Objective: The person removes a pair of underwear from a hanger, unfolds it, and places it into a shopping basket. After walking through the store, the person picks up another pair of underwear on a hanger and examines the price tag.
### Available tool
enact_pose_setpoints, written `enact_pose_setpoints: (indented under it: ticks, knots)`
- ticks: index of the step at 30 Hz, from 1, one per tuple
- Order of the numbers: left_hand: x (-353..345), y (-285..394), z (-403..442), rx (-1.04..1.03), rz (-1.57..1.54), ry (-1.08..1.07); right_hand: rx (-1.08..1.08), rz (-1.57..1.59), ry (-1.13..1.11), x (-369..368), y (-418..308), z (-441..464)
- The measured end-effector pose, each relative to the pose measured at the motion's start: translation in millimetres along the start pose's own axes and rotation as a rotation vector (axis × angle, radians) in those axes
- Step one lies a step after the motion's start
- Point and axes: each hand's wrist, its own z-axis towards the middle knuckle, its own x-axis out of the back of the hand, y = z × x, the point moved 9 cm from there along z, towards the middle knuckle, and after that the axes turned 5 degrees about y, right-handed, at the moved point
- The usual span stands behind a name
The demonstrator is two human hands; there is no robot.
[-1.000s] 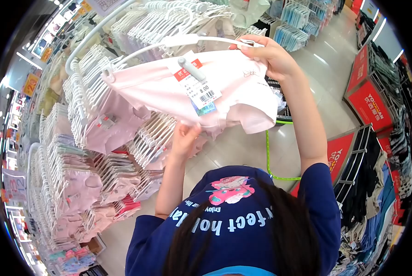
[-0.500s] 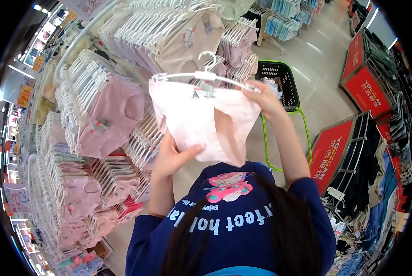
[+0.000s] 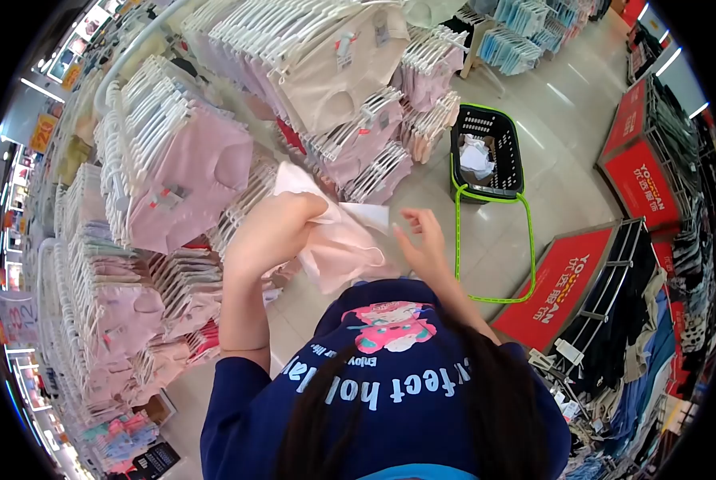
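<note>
My left hand (image 3: 286, 220) is closed on a pair of pale pink underwear (image 3: 334, 246), which hangs bunched and folded between my hands. A white tag (image 3: 368, 215) sticks out from its right side. Just right of that tag is my right hand (image 3: 424, 244), its fingers apart and nothing visible between them. No hanger shows clearly on the held garment; my left hand and the folds hide part of it.
Racks of hung pink (image 3: 194, 188) and beige underwear (image 3: 346, 68) fill the left and top. A black basket (image 3: 514, 164) with a green handle and white items stands on the floor. Clothing racks with red signs (image 3: 562, 280) line the right.
The underwear has turned and bunched up in my left hand, which has moved up over it. My right hand has let go and dropped lower. The hanger no longer shows on the garment.
</note>
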Motion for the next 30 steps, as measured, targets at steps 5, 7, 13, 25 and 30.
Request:
enact_pose_setpoints:
  ticks: [5, 7, 13, 25, 30]
  knots:
    - [-19, 24, 4, 0.051, 0.524, 0.088, -0.772, 1.211, -0.812, -71, -62, -42]
    - [-18, 50, 0, -0.019, 0.493, 0.212, -0.860, 1.436, -0.695, -77, -80, -28]
    - [-22, 68, -33, -0.149, 0.416, 0.612, -0.655, 1.678, -0.490, -61, -92, 16]
    - [-24, 29, -54, 0.059, 0.033, 0.666, -0.219, 0.795, -0.023, -9, -79, 38]
    - [-42, 25, -46, -0.020, -0.230, 0.604, -0.254, 0.850, -0.028, 2, -83, 38]
